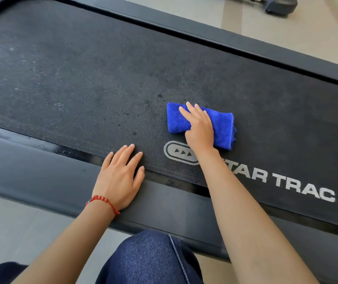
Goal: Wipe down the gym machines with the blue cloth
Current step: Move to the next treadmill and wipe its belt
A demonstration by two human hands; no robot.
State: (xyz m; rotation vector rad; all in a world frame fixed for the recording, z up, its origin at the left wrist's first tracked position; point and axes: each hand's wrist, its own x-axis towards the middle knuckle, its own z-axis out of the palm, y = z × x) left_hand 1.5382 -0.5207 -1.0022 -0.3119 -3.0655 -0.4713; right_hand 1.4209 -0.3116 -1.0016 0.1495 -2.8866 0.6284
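Observation:
A folded blue cloth (223, 128) lies on the dark treadmill belt (82, 78), just above the white STAR TRAC logo. My right hand (198, 128) presses flat on the cloth with straight fingers pointing away from me. My left hand (121, 175), with a red bead bracelet at the wrist, rests flat and spread across the belt's near edge and the near side rail (41, 177). The belt shows pale dusty marks toward the left and a few dark spots near the cloth.
The far side rail (246, 44) runs diagonally along the belt. Beyond it is a pale tiled floor with the dark base of another machine (279, 5) at the top right. My knee in blue denim (149, 259) sits at the bottom centre.

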